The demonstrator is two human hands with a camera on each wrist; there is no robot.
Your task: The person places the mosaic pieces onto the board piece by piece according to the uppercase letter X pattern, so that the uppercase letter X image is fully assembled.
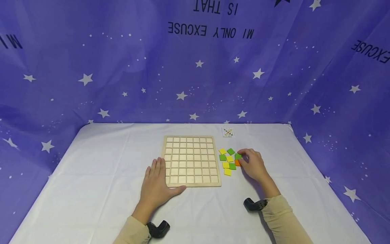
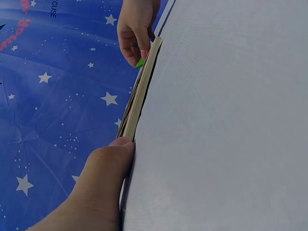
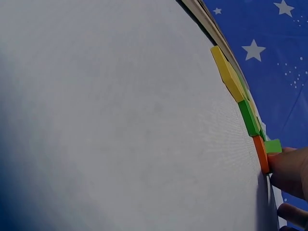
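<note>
Starry backdrop [image 1: 158, 79]: blue-purple cloth, white stars, upside-down lettering; hangs behind the table.
White tablecloth [image 1: 91, 189]: under board, tiles and card.
Wooden grid board [image 1: 195, 185]: flat, between the hands, left hand touching it. Looks about square, no clear long axis.
Left hand [image 1: 156, 185]: fingers straight along board's left edge, thumb spread against near edge; gripping nothing.
Right hand [image 1: 253, 166]: at the right side of the tiles, thumb and fingers curled in, pinching one green tile [image 3: 274, 145].
Loose tiles [image 1: 229, 158]: yellow and green squares, just off board's right side.
Pattern card [image 1: 228, 132]: small printed grid, beyond the tiles.
Orange tile [image 1: 237, 163]: right by the pinching fingers.
Green tile position: right of board, loose tiles in between; right hand has it, left hand is across the board. Tilted; can't tell if fully off the cloth.
</note>
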